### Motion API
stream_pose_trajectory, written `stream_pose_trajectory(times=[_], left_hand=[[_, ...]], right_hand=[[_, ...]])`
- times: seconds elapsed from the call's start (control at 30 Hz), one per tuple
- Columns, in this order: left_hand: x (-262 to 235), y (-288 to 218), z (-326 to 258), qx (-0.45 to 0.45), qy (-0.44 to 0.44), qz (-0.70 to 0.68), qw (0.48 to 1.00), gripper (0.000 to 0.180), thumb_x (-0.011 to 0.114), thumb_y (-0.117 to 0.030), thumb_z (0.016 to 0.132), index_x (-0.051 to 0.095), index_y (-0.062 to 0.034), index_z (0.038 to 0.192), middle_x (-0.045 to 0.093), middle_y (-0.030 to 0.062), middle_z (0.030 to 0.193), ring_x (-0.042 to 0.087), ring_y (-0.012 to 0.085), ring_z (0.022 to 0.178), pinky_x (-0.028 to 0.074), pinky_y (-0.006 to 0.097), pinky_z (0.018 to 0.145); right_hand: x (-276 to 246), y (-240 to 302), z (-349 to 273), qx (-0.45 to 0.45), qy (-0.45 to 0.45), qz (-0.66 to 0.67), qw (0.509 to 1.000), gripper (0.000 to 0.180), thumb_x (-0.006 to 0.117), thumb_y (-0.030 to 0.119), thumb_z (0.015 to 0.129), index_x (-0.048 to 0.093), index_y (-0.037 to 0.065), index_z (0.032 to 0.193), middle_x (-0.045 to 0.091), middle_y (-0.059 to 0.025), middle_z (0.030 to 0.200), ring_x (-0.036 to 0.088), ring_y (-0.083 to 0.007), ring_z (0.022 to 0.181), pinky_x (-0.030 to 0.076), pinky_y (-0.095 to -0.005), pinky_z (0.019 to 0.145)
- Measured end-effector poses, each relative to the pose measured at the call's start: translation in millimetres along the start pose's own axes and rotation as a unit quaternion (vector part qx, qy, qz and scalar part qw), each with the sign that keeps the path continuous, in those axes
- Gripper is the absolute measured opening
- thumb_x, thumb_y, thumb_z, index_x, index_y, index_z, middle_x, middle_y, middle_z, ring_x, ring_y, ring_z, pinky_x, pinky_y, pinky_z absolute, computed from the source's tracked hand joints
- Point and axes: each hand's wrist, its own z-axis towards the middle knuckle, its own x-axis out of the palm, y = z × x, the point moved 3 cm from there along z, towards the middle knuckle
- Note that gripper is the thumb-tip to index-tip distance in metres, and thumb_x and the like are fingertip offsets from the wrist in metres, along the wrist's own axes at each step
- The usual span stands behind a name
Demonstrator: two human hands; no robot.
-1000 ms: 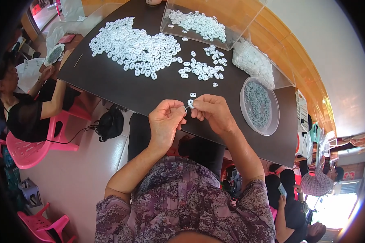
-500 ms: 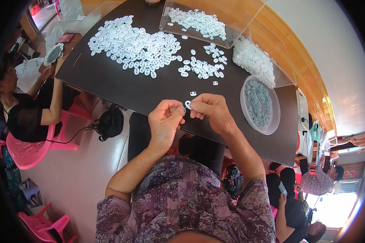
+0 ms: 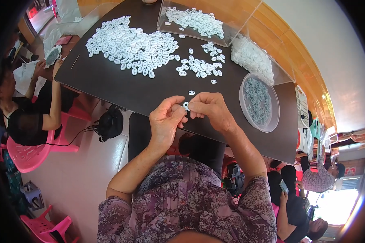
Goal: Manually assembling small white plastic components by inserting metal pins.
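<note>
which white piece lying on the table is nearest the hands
The lone white piece just beyond the right hand; the other pieces on the table lie farther.

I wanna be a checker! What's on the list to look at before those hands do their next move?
1. White piece gripped: ok, the right hand pinches it.
2. Left hand close by: ok, its fingertips are right at the piece.
3. Left hand's own hold: cannot tell, its fingers hide it.
4. Loose white piece near: ok, on the table just beyond the hands.
5. Round tub of grayish bits on the table: ok, right of the right hand.
</note>
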Motion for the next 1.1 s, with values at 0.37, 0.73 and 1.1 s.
stream_pose_trajectory(times=[0.37,0.73,1.1], left_hand=[[-2.6,2.6,0.4,-0.009,0.059,-0.003,0.998,0.025,0.055,-0.002,0.089,0.057,0.0046,0.112,0.062,0.0061,0.089,0.057,0.0074,0.068,0.045,0.018,0.055],[-3.7,-0.1,-2.7,0.041,0.049,-0.002,0.998,0.025,0.054,-0.002,0.09,0.057,0.0056,0.113,0.059,0.0066,0.092,0.054,0.0083,0.071,0.046,0.02,0.06],[-0.8,-2.7,-7.3,0.059,0.037,-0.002,0.998,0.024,0.055,-0.003,0.09,0.058,0.0044,0.112,0.058,0.0054,0.09,0.051,0.0079,0.071,0.045,0.02,0.064]], right_hand=[[8.5,-4.9,-5.3,-0.082,-0.035,-0.028,0.996,0.011,0.061,0.009,0.084,0.063,-0.002,0.085,0.062,-0.003,0.074,0.053,-0.0081,0.063,0.043,-0.0224,0.061],[29.0,5.2,-26.9,-0.271,-0.131,-0.225,0.927,0.023,0.066,0.003,0.072,0.063,0.002,0.094,0.06,-0.0065,0.075,0.052,-0.0206,0.068,0.043,-0.0318,0.062],[32.7,6.6,-29.8,-0.38,-0.172,-0.301,0.858,0.028,0.066,-0.001,0.069,0.061,0.001,0.097,0.062,-0.007,0.079,0.053,-0.0227,0.068,0.043,-0.0323,0.061]])
